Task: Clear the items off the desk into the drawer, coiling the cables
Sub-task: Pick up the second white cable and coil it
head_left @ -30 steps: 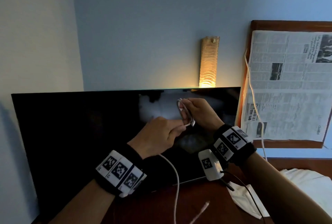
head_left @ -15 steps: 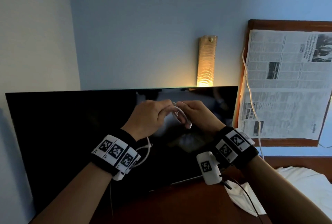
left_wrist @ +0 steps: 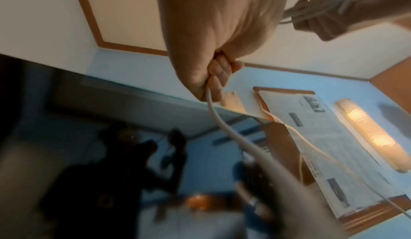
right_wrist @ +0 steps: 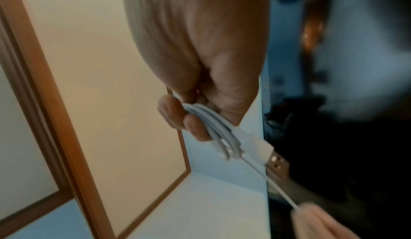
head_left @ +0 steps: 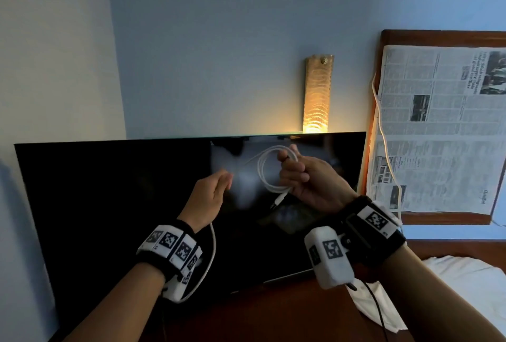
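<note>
two hands, smooth round white cable loops

We see a dark reddish-brown wooden worktop. On it stands 1 black screen, upright against the wall, and at the right lies 1 rumpled white cloth.

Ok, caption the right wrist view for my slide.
Right hand grips the coiled white USB cable, metal plug poking out, one strand running to the left hand.
</note>
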Motion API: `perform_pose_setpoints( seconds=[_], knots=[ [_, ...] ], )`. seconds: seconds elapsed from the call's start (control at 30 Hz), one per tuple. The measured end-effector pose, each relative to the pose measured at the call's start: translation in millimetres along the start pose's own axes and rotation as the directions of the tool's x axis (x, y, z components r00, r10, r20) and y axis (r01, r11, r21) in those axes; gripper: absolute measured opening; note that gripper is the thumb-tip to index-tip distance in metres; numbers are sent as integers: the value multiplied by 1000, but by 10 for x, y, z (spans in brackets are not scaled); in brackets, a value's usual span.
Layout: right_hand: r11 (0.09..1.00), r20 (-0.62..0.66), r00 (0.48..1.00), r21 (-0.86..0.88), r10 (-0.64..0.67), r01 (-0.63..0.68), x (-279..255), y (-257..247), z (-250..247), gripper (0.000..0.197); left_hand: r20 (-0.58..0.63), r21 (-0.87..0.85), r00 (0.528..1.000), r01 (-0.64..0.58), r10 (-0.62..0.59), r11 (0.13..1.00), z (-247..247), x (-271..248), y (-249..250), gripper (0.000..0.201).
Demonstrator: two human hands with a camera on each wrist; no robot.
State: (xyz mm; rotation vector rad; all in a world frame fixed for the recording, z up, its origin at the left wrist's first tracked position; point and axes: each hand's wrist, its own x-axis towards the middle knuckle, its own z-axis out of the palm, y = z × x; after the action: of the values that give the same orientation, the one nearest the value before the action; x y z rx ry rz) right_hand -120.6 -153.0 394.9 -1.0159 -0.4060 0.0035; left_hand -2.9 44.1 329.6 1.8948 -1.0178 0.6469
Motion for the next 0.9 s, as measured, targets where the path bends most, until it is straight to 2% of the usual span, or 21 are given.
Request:
perform_pose_setpoints(
  seconds=[0.07,0.13,0.17,0.23,0.3,0.37,0.4,0.47,0.57,0.67,0.77,0.83,0.9],
  knots=[
    [995,-55,996,62,-75,79,-4,-140,-61,27,26,11,992,125,-125,992,1,-150,-188,28],
    [988,-113,983,39,-142,148,1,-271,-122,31,90,30,971,219,-221,975,21,-331,-284,27],
    [987,-140,977,-40,-162,158,15,-306,-145,32,161,73,966,194,-204,978,48,-413,-269,28],
    [947,-179,963,-287,-201,144,63,-286,-167,32,377,195,921,28,-101,980,112,-515,-46,25],
    [793,-173,947,-598,-272,119,136,-164,-170,32,514,223,858,-151,15,963,146,-510,320,31],
    [601,-142,940,-795,-311,80,171,-46,-151,32,484,139,861,-250,155,958,85,-389,644,35],
    [569,-136,942,-820,-306,66,170,-3,-140,32,420,79,879,-281,223,956,30,-309,772,35],
    [565,-113,949,-822,-293,77,137,38,-111,32,292,-18,911,-301,293,954,-84,-154,900,31],
    [494,-64,957,-865,-283,88,65,49,-47,37,133,15,930,-348,343,937,-165,20,885,27],
    [540,-19,975,-835,-222,106,17,49,10,43,-12,107,953,-299,302,948,-172,134,788,27],
    [707,-6,993,-703,-114,77,14,33,81,39,-87,3,984,-155,155,988,-109,173,712,19],
    [794,-16,999,-608,-41,23,18,3,113,37,-57,-80,997,-56,51,995,-80,184,723,27],
    [831,-6,1000,-557,6,-8,14,-23,115,37,44,-201,998,49,-41,978,-62,186,768,30]
  ],
)
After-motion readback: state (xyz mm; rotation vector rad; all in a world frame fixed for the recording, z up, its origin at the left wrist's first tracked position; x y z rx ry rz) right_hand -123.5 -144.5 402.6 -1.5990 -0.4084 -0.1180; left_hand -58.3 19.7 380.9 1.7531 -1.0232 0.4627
